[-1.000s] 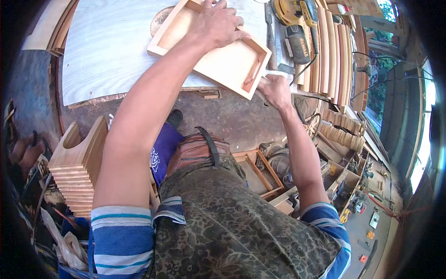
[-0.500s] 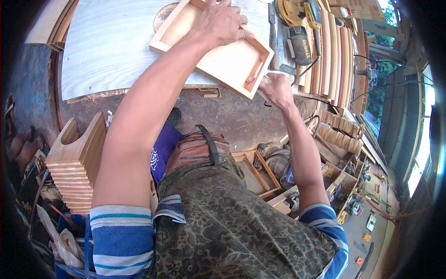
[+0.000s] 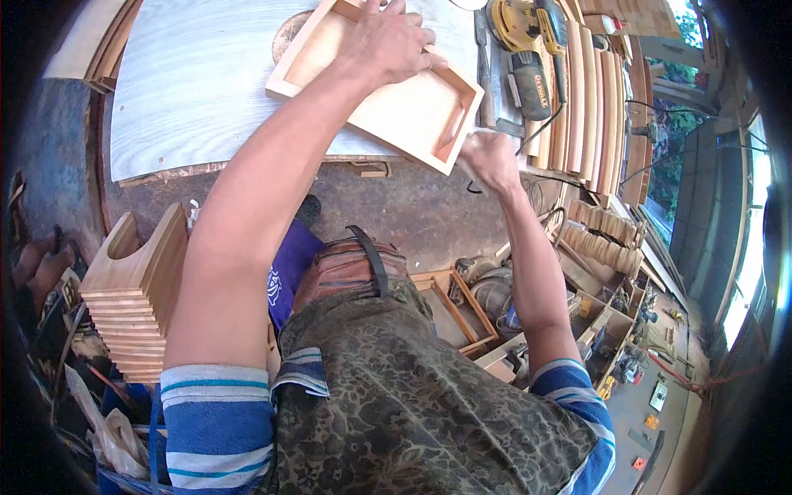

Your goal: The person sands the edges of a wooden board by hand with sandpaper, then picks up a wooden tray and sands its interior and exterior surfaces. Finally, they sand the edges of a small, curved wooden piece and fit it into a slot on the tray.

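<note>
A shallow wooden tray (image 3: 402,106) with raised sides lies at an angle on the pale wood-grain worktop (image 3: 190,91), its near corner past the front edge. My left hand (image 3: 389,43) reaches over the tray and grips its far side, fingers partly out of view at the top. Beside the tray's right end, my right hand (image 3: 491,161) is closed and smeared by motion. Its fingers are close to the outer face of the end wall, and what they hold is hidden. Inside the tray's right end shows a small reddish mark or piece.
A yellow sander (image 3: 513,23) with a dark dust bag (image 3: 530,85) sits on the right, its cord trailing near my right hand. Long wooden strips (image 3: 582,103) lie beyond it. Stacked cut-out boards (image 3: 132,289) stand at lower left. Below are a wooden frame (image 3: 472,305) and tool boxes.
My right hand has shifted slightly along the tray's end wall and looks more blurred. The tray and my left hand stay nearly in place.
</note>
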`<control>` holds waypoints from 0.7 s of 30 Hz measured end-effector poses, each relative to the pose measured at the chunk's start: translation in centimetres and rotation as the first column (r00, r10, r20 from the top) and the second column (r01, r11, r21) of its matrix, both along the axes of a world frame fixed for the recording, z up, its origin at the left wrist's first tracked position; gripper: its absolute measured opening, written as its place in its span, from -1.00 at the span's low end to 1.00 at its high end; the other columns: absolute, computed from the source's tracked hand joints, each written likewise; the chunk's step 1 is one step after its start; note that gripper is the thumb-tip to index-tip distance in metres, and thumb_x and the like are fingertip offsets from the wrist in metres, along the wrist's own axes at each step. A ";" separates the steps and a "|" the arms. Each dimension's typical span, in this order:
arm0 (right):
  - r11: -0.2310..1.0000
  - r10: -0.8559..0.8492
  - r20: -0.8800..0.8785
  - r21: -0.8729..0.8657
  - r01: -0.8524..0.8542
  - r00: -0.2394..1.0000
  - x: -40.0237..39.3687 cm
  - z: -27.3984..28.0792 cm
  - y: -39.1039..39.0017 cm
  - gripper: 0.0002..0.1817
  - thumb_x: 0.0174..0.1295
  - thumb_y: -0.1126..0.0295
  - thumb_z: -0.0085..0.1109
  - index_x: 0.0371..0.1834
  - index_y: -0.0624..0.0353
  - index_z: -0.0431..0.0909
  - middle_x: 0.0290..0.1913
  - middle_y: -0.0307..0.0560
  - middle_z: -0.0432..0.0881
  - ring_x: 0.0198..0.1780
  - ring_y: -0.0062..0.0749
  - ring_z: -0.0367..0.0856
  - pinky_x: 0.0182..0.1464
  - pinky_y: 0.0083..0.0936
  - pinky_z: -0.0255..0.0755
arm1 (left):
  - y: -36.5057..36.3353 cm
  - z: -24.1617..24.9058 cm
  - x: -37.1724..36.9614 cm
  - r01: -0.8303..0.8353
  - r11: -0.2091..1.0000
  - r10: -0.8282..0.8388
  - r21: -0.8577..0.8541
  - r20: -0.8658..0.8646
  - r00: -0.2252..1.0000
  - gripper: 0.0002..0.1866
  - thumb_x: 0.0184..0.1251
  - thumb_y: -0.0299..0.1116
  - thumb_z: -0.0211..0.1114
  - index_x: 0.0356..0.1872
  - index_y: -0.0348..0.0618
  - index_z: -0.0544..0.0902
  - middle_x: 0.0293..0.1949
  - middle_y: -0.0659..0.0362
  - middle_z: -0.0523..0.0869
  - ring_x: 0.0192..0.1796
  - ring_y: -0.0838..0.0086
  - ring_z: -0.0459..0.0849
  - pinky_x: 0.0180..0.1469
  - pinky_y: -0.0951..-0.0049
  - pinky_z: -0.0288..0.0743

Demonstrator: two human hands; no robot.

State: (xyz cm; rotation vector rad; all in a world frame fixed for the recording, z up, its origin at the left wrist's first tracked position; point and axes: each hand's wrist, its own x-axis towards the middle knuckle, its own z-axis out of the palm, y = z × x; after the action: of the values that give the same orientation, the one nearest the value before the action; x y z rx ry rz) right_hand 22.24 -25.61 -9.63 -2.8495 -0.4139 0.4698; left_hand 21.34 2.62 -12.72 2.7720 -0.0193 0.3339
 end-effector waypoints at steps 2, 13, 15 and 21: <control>0.991 0.087 -0.077 -0.095 -0.094 0.993 0.6 0.6 -0.2 -0.24 0.14 -0.23 0.52 -0.34 0.49 0.77 -0.42 0.35 0.77 -0.27 0.08 0.85 -0.12 -0.10 0.65 | -0.2 0.0 0.0 0.013 1.000 -0.013 -0.023 -0.006 1.000 -0.38 0.45 0.43 0.17 0.06 0.18 0.87 -0.01 0.27 0.81 0.31 0.32 0.59 0.55 -0.13 0.12; 0.989 -0.117 -0.085 -0.103 0.108 0.989 1.2 2.7 2.2 -0.33 0.15 -0.16 0.56 -0.19 0.40 0.83 -0.37 0.08 0.82 -0.26 -0.27 0.81 -0.09 -0.26 0.63 | -0.1 0.3 0.0 0.024 0.998 -0.025 -0.062 -0.020 1.000 -0.38 0.43 0.42 0.19 0.02 0.17 0.88 0.00 0.25 0.81 0.31 0.30 0.58 0.55 -0.12 0.12; 0.985 -0.156 -0.063 -0.079 0.151 0.986 1.6 1.2 1.3 -0.33 0.15 -0.15 0.55 -0.19 0.43 0.82 -0.37 0.10 0.82 -0.26 -0.27 0.81 -0.09 -0.25 0.63 | -0.2 0.3 0.0 0.020 0.999 -0.020 -0.046 -0.001 1.000 -0.38 0.42 0.42 0.20 0.03 0.17 0.88 0.00 0.25 0.81 0.31 0.30 0.58 0.55 -0.12 0.12; 0.988 -0.113 -0.059 -0.109 0.106 0.992 1.5 2.2 1.7 -0.32 0.12 -0.10 0.51 -0.26 0.51 0.80 -0.36 0.32 0.80 -0.21 -0.04 0.87 -0.06 -0.15 0.65 | -0.2 0.1 0.1 0.006 1.000 -0.005 -0.031 0.025 1.000 -0.38 0.41 0.44 0.20 0.03 0.18 0.88 0.01 0.26 0.81 0.32 0.32 0.57 0.56 -0.13 0.10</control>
State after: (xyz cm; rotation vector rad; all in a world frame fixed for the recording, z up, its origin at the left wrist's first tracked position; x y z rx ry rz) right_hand 23.72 -23.89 -7.45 -2.9300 -0.2251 0.5775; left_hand 21.44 2.46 -12.60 2.7369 -0.0276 0.3638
